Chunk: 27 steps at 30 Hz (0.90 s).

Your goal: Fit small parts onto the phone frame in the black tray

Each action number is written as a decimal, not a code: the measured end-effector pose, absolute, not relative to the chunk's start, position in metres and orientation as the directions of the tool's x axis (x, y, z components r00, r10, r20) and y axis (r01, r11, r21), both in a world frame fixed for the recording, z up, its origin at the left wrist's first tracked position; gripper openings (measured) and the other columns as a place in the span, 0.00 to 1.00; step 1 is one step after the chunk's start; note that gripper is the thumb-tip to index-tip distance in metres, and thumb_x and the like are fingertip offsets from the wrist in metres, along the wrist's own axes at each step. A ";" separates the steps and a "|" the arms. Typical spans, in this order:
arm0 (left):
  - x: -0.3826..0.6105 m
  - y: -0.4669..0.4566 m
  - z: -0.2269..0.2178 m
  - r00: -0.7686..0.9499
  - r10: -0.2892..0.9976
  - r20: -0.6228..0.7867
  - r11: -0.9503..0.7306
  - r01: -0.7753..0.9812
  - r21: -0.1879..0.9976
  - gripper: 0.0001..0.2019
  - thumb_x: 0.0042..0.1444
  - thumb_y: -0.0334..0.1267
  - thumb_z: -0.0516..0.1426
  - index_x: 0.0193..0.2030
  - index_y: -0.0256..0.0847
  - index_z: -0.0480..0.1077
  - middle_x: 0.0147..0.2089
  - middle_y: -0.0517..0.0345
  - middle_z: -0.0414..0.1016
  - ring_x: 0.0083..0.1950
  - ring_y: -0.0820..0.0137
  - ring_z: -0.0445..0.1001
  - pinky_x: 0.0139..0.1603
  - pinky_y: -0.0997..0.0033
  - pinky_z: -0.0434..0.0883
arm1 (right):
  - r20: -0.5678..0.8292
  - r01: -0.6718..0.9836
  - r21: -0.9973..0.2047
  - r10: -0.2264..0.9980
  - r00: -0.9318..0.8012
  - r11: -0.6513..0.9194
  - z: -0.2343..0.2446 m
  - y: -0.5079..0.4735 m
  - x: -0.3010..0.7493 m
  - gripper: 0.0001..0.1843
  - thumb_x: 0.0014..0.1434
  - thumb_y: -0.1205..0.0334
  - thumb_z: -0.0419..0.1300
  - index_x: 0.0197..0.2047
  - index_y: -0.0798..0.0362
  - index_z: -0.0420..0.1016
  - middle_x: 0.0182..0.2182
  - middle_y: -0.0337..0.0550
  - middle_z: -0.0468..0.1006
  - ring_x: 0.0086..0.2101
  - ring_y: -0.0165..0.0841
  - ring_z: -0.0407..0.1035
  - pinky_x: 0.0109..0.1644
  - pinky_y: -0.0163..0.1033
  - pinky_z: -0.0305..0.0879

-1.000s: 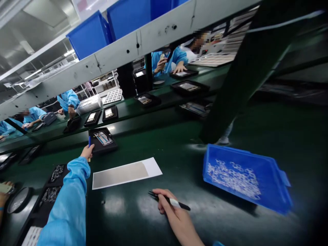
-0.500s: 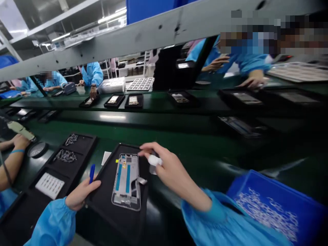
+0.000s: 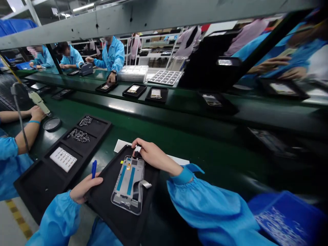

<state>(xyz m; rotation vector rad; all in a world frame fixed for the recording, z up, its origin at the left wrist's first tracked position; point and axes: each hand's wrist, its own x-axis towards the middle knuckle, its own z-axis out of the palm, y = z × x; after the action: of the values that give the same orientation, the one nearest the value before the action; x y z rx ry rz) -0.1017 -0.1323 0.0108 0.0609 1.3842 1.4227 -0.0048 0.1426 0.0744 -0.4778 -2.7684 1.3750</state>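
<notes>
— Where is the phone frame point(image 3: 128, 183)?

— Lower centre of the frame, lying flat in a black tray point(image 3: 107, 191) on the green bench point(image 3: 194, 143).

— And the hands?

— The right hand point(image 3: 150, 155) rests at the frame's top edge, fingers pressed together, pinching a small white piece point(image 3: 137, 149). The left hand point(image 3: 83, 189) grips the tray's left rim, fingers curled, with a blue pen point(image 3: 94, 168) held upright.

— Around them?

— A compartment tray point(image 3: 41, 177) at left; a blue bin point(image 3: 289, 218) at lower right.

Phone frame point(image 3: 129, 184) on black tray point(image 3: 110, 201), both hands at tray edges.
</notes>
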 end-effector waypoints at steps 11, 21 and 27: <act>-0.107 -0.134 0.002 -0.377 0.693 -0.614 0.305 -0.619 0.724 0.35 0.37 0.52 0.72 0.51 0.35 0.75 0.40 0.49 0.82 0.43 0.58 0.80 0.45 0.67 0.75 | -0.134 0.282 -0.747 0.279 -0.951 0.603 0.076 0.140 -0.007 0.20 0.54 0.79 0.45 0.43 0.50 0.66 0.33 0.36 0.82 0.36 0.32 0.75 0.40 0.33 0.60; -0.105 -0.135 0.003 -0.389 0.675 -0.626 0.315 -0.616 0.722 0.35 0.37 0.52 0.72 0.50 0.35 0.75 0.41 0.49 0.82 0.43 0.58 0.80 0.47 0.66 0.75 | -0.112 0.265 -0.707 0.266 -0.957 0.656 0.076 0.143 -0.006 0.17 0.53 0.77 0.51 0.43 0.50 0.66 0.33 0.37 0.80 0.34 0.33 0.73 0.36 0.34 0.59; -0.099 -0.132 0.029 -0.374 0.695 -0.614 0.354 -0.566 0.745 0.33 0.41 0.52 0.71 0.52 0.36 0.75 0.42 0.50 0.82 0.45 0.59 0.79 0.46 0.69 0.74 | -0.197 0.307 -0.678 0.237 -0.951 0.668 0.077 0.142 -0.008 0.17 0.50 0.76 0.59 0.43 0.51 0.67 0.27 0.34 0.74 0.29 0.32 0.68 0.33 0.34 0.56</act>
<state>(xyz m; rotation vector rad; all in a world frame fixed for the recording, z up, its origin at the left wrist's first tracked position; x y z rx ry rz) -0.0993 -0.1322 0.0292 0.1255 1.4295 1.3354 -0.0076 0.1417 0.0774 -0.4824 -2.9524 1.2279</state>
